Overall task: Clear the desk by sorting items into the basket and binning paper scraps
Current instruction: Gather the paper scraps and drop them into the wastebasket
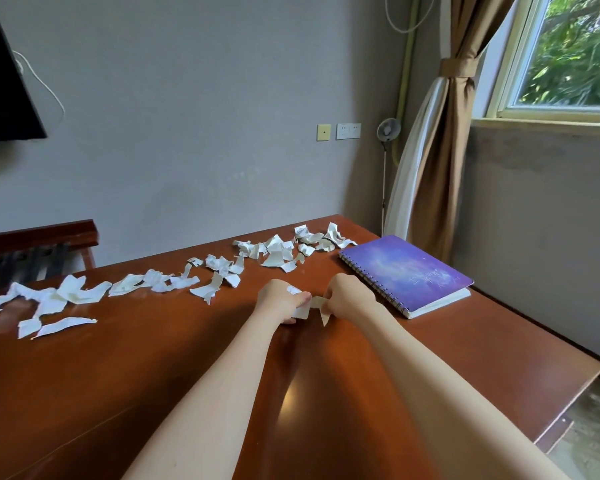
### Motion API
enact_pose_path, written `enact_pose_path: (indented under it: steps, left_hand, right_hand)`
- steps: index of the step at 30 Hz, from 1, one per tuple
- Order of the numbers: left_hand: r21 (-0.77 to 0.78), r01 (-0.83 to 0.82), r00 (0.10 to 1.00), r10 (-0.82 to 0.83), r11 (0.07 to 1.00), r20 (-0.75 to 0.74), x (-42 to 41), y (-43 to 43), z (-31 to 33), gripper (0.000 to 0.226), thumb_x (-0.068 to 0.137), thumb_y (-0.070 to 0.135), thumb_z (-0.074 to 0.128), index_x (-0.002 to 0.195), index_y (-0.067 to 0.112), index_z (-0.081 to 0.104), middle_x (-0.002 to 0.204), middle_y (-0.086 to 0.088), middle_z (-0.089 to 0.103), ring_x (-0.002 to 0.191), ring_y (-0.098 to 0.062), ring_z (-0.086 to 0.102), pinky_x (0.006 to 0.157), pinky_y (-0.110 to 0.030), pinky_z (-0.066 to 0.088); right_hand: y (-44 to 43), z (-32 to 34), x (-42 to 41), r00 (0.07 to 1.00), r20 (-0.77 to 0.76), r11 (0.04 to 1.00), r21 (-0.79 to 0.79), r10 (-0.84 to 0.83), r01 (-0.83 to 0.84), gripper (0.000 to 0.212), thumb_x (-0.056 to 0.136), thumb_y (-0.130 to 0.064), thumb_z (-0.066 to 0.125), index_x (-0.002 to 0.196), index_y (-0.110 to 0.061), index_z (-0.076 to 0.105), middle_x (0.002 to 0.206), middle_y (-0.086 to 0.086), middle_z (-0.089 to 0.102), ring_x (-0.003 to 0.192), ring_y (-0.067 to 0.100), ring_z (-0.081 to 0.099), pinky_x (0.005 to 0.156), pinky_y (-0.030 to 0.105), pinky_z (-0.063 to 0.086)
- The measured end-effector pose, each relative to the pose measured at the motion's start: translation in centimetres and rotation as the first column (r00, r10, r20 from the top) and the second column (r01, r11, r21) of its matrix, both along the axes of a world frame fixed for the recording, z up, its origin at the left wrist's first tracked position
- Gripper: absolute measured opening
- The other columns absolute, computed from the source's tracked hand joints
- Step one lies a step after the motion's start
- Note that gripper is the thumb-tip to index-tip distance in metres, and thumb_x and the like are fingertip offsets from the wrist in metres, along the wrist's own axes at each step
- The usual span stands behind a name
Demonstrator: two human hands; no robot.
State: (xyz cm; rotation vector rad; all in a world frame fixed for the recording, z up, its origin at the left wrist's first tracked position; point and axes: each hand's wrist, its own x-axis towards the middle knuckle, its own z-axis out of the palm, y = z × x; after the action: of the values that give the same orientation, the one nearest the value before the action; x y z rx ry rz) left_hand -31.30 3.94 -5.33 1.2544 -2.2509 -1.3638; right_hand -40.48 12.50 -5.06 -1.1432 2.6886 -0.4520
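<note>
Over the middle of the desk, both hands pinch small paper scraps close together.

Left hand (279, 301) is closed around a white scrap (300, 311), with another bit showing at its knuckles; right hand (349, 296) nips a narrow pale piece (321, 306) between thumb and fingertips, the two pieces almost touching, probably so the bits can be gathered into one handful for binning. Beyond them a long trail of torn paper (146, 282) runs from the left edge toward the far right corner, well apart from the hands. A purple spiral notebook (407, 271) lies just right of the hands, near the desk's (430, 358) right edge, likely waiting for the basket. Neither basket nor bin is in view. Bare wood in front leaves ample sweeping room.
</note>
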Motion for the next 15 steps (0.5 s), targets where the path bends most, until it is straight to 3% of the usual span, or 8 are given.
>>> enact_pose_path:
  steps: [4, 7, 9, 11, 13, 15]
  left_hand:
    - [-0.095, 0.026, 0.998, -0.021, 0.995, 0.054, -0.4, 0.2, 0.3, 0.035, 0.091, 0.032, 0.059, 0.115, 0.006, 0.06, 0.108, -0.011, 0.061, 0.087, -0.022, 0.06, 0.061, -0.021, 0.05]
    - [-0.191, 0.053, 0.996, -0.039, 0.98, 0.077, -0.8, -0.1, 0.3, 0.037, 0.094, 0.035, 0.054, 0.115, 0.006, 0.06, 0.108, -0.011, 0.061, 0.087, -0.021, 0.056, 0.076, -0.026, 0.05]
    - [-0.167, 0.039, 0.999, -0.033, 0.985, 0.04, -1.0, -0.3, 0.2, 0.042, 0.094, 0.035, 0.053, 0.122, 0.004, 0.055, 0.121, -0.013, 0.059, 0.103, -0.025, 0.058, 0.087, -0.029, 0.05]
    - [-0.086, 0.003, 1.0, -0.006, 0.996, -0.03, -1.1, -0.5, 0.3, 0.049, 0.094, 0.035, 0.054, 0.132, 0.004, 0.048, 0.132, -0.013, 0.053, 0.117, -0.028, 0.054, 0.095, -0.033, 0.05]
    - [0.085, -0.007, 0.988, 0.02, 0.996, -0.156, -1.2, -0.3, 0.5, 0.052, 0.093, 0.034, 0.056, 0.136, 0.007, 0.045, 0.134, -0.01, 0.05, 0.119, -0.026, 0.051, 0.093, -0.031, 0.049]
    - [0.282, 0.092, 0.96, -0.01, 0.955, -0.28, -1.5, 0.2, 0.7, 0.047, 0.091, 0.034, 0.059, 0.132, 0.011, 0.049, 0.127, -0.008, 0.055, 0.113, -0.023, 0.052, 0.089, -0.032, 0.046]
  right_hand:
    - [-0.1, -0.4, 0.0, 0.993, -0.077, 0.996, 0.042, 0.087, -0.084, 0.02, 0.087, -0.007, 0.052, 0.103, -0.002, 0.064, 0.088, 0.009, 0.053, 0.079, 0.022, 0.049, 0.046, 0.023, 0.029]
    - [0.1, -0.9, -0.1, 0.99, -0.06, 0.991, -0.011, 0.13, -0.131, 0.021, 0.091, -0.008, 0.046, 0.105, -0.002, 0.061, 0.103, 0.014, 0.059, 0.083, 0.022, 0.049, 0.058, 0.026, 0.037]
    - [0.4, -1.0, -0.5, 0.992, 0.065, 0.986, -0.131, 0.11, -0.101, 0.018, 0.093, -0.01, 0.046, 0.102, -0.003, 0.06, 0.097, 0.01, 0.06, 0.081, 0.019, 0.049, 0.062, 0.025, 0.039]
    - [0.6, -0.9, -1.4, 0.956, 0.29, 0.956, -0.29, 0.045, 0.043, 0.013, 0.094, -0.014, 0.05, 0.092, -0.007, 0.06, 0.078, 0.003, 0.057, 0.071, 0.016, 0.05, 0.062, 0.023, 0.042]
    - [0.6, -0.9, -1.9, 0.856, 0.517, 0.882, -0.405, 0.005, 0.24, 0.013, 0.093, -0.014, 0.055, 0.083, -0.009, 0.059, 0.067, 0.002, 0.053, 0.062, 0.014, 0.049, 0.063, 0.025, 0.045]
    - [0.6, -0.8, -1.8, 0.735, 0.676, 0.804, -0.462, 0.048, 0.373, 0.018, 0.09, -0.003, 0.055, 0.073, -0.008, 0.057, 0.067, 0.007, 0.051, 0.058, 0.014, 0.046, 0.057, 0.022, 0.043]
